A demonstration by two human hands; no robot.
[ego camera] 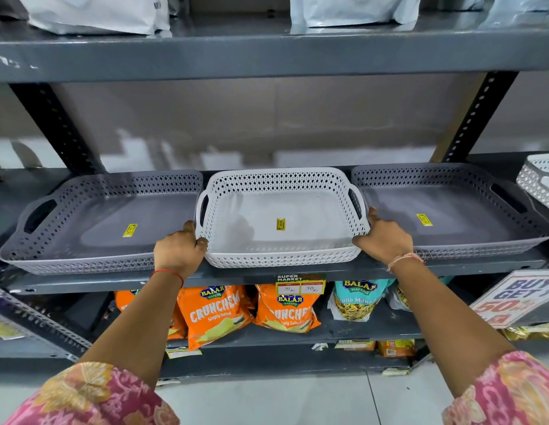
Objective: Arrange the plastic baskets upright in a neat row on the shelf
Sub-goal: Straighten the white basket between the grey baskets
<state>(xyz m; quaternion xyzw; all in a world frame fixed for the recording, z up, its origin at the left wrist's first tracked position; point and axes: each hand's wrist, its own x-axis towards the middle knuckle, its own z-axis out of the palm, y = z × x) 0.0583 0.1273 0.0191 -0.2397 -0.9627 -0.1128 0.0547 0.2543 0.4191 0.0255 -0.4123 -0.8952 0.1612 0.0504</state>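
Three shallow perforated plastic baskets lie flat, side by side, on the grey metal shelf (267,276). A white basket (279,191) is in the middle, between a grey basket (92,210) on the left and another grey basket (469,207) on the right. Each has a yellow sticker inside. My left hand (179,248) grips the white basket's front left corner. My right hand (386,239) grips its front right corner. Part of another white basket (540,179) shows at the far right edge.
Orange and teal snack bags (218,311) fill the shelf below, with a price tag (299,285) on the shelf edge. A tilted promotion sign (512,297) stands lower right. Pale sacks (95,13) sit on the shelf above. Slotted uprights (52,124) flank the bay.
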